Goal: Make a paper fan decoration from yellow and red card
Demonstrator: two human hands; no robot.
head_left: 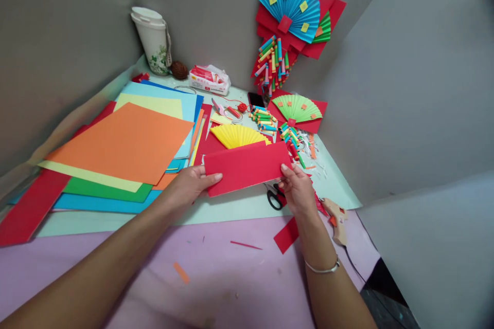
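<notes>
A red paper strip [247, 167] is stretched between my two hands above the table. My left hand [193, 185] pinches its left end, thumb on top. At the right end, my right hand [297, 185] grips it between thumb and fingers. Behind the strip lies a yellow folded paper fan [239, 136], its lower part hidden. Black-handled scissors [274, 199] show just below the strip, their blades partly covered. A smaller red paper piece [286, 235] lies partly behind my right forearm.
Coloured sheets topped by orange paper [127, 141] cover the left side. A glue gun [336, 220] lies at right, its cord trailing off the edge. Behind are a white cup [152, 41], a tissue pack [209, 79], rolled paper tubes [263, 119] and a green fan [297, 107]. Finished fans [291, 7] hang on the wall.
</notes>
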